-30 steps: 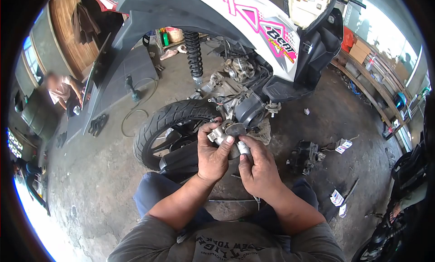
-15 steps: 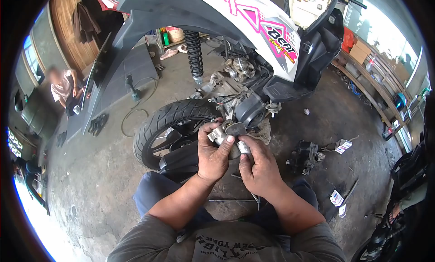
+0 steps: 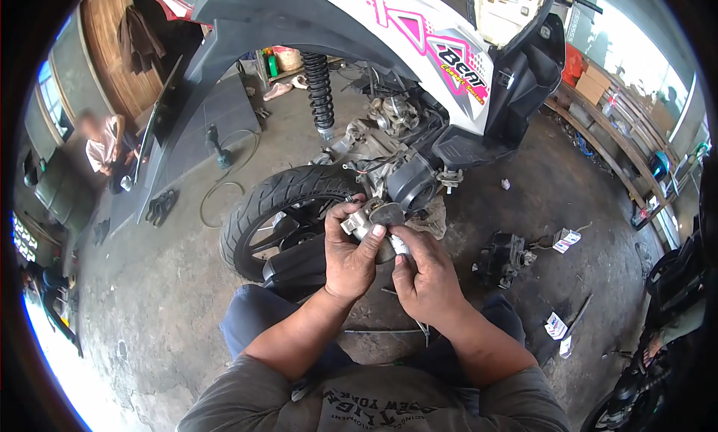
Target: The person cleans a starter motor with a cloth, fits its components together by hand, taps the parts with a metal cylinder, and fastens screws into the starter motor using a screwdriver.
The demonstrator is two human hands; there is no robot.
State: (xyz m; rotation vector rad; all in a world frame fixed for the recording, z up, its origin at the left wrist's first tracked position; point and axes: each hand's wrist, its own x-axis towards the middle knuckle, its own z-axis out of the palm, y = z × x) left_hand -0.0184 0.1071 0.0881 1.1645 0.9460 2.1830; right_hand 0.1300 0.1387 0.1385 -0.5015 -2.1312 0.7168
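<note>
Between my hands is a small metal engine part [image 3: 386, 214] with a dark round disc on its top side. My left hand [image 3: 350, 256] is closed round its left side, thumb on the front. My right hand [image 3: 428, 271] pinches a whitish ribbed piece [image 3: 401, 244] at the part's lower right; whether that piece is attached I cannot tell. Just beyond my hands are the rear wheel [image 3: 258, 196] and the exposed engine [image 3: 385, 170] of a white scooter [image 3: 449, 58].
A black engine component [image 3: 502, 258] and small printed boxes [image 3: 555, 326] lie on the floor at right. A wooden bench [image 3: 613, 133] stands farther right. A person [image 3: 108, 148] sits at the far left. A hose [image 3: 217, 189] curls on the floor.
My hands and the metal part have shifted very slightly left. The ribbed piece shows a little differently between my fingers. The seated person's arms have moved in toward the body.
</note>
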